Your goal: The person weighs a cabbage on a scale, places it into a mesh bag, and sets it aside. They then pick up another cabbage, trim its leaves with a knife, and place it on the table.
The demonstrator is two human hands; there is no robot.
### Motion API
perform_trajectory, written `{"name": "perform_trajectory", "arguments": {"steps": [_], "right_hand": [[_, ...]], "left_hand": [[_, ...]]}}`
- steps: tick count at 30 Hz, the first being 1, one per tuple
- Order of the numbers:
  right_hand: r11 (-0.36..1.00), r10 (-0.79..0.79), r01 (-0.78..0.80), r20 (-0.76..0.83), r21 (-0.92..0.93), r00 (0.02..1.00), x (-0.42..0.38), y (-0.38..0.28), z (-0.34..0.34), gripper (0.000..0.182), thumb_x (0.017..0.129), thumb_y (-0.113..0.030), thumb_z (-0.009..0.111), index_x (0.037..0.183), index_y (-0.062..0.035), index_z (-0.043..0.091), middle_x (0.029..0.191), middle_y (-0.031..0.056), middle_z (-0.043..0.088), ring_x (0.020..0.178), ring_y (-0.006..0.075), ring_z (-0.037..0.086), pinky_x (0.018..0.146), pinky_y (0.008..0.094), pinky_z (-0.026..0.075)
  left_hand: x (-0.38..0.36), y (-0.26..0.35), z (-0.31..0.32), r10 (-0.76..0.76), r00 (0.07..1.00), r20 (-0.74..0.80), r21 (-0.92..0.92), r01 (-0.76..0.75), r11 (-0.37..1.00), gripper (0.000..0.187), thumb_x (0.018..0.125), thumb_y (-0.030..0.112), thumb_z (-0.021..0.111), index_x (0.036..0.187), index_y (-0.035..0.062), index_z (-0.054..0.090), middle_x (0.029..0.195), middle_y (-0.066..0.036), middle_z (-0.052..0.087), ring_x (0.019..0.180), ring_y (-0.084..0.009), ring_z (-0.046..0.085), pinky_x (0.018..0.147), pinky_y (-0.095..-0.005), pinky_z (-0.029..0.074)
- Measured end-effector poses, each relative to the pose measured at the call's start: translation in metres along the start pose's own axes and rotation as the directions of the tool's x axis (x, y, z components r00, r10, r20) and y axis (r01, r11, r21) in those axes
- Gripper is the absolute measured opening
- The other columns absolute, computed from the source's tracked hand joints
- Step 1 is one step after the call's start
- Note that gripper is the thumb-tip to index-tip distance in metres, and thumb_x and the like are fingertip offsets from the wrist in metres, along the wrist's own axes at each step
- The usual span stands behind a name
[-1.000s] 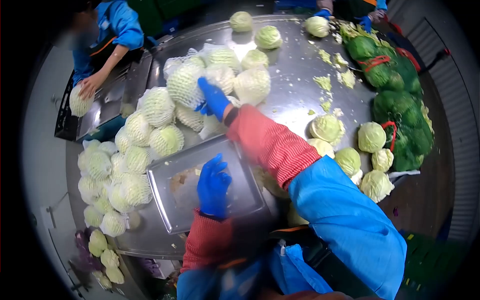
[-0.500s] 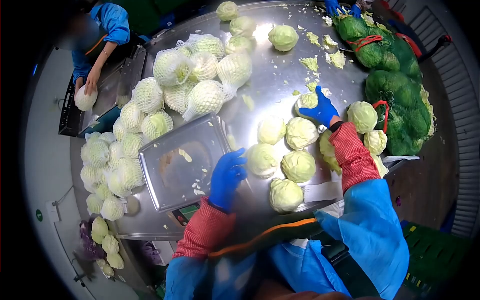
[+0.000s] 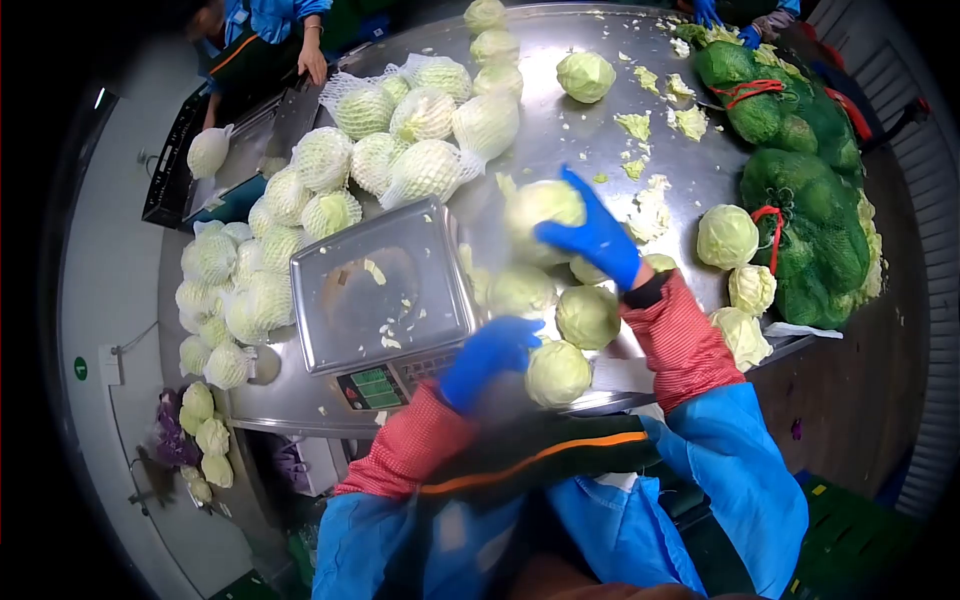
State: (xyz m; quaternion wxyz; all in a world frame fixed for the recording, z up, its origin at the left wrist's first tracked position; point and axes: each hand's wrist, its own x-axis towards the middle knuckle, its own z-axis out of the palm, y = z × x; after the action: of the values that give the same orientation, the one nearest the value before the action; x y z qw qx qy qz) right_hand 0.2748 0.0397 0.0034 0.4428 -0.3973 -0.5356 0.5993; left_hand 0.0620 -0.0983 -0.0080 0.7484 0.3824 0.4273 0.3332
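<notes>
My right hand (image 3: 598, 235), in a blue glove, grips a pale green cabbage (image 3: 535, 218) above the loose cabbages on the steel table; motion blurs it. Low and to the left, my gloved left hand (image 3: 490, 362) is empty, its fingers stretched toward a cabbage (image 3: 558, 374) near the table edge. Another cabbage (image 3: 587, 317) sits just beyond that one. Left of my hands stands a weighing scale (image 3: 380, 285), its metal pan scattered with leaf scraps and its green display (image 3: 374, 388) facing me.
Cabbages in white foam nets (image 3: 425, 115) are piled beyond and left of the scale. Green mesh sacks (image 3: 810, 240) with red ties lie at the right. Leaf scraps (image 3: 690, 122) litter the table. A co-worker's hand (image 3: 312, 62) shows upper left; another person's gloved hands are upper right.
My right hand has lifted a cabbage and brought it left toward the scale. My left hand has shifted right and down, off the pan's edge. The view has turned slightly.
</notes>
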Motion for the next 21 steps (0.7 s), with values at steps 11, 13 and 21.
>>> {"name": "perform_trajectory", "arguments": {"steps": [11, 13, 21], "right_hand": [[0.997, -0.04, 0.02, -0.296, -0.072, 0.954, 0.025, 0.016, -0.061, 0.07, 0.077, -0.027, 0.078, 0.127, 0.0069, 0.043, 0.109, 0.0137, 0.061, 0.095, 0.0184, 0.061, 0.081, 0.0287, 0.051], [0.949, -0.092, -0.064, -0.465, -0.307, 0.88, 0.027, 0.048, -0.114, 0.082, 0.075, -0.031, 0.079, 0.133, 0.0083, 0.037, 0.115, 0.0173, 0.06, 0.101, 0.0223, 0.06, 0.087, 0.0305, 0.049], [0.562, 0.081, -0.506, -0.564, -0.655, 0.821, -0.015, 0.065, -0.177, 0.111, 0.075, -0.058, 0.068, 0.148, 0.0008, 0.009, 0.129, 0.0295, 0.051, 0.118, 0.0414, 0.052, 0.098, 0.0399, 0.043]], "left_hand": [[0.026, 0.02, -0.028, 0.363, 0.883, -0.296, 0.254, -0.294, 0.921, 0.033, 0.093, 0.013, 0.056, 0.124, 0.0026, 0.055, 0.114, -0.005, 0.062, 0.098, -0.0134, 0.057, 0.089, -0.0265, 0.045], [0.056, 0.01, -0.037, 0.474, 0.854, -0.213, 0.374, -0.377, 0.848, 0.041, 0.089, 0.01, 0.061, 0.128, 0.0036, 0.052, 0.123, -0.007, 0.059, 0.108, -0.0168, 0.055, 0.095, -0.0295, 0.042], [0.166, -0.002, -0.028, 0.357, 0.927, -0.116, 0.802, -0.124, 0.584, 0.085, 0.075, 0.028, 0.076, 0.147, 0.0153, 0.031, 0.131, -0.023, 0.045, 0.124, -0.0353, 0.045, 0.105, -0.0421, 0.037]]}}
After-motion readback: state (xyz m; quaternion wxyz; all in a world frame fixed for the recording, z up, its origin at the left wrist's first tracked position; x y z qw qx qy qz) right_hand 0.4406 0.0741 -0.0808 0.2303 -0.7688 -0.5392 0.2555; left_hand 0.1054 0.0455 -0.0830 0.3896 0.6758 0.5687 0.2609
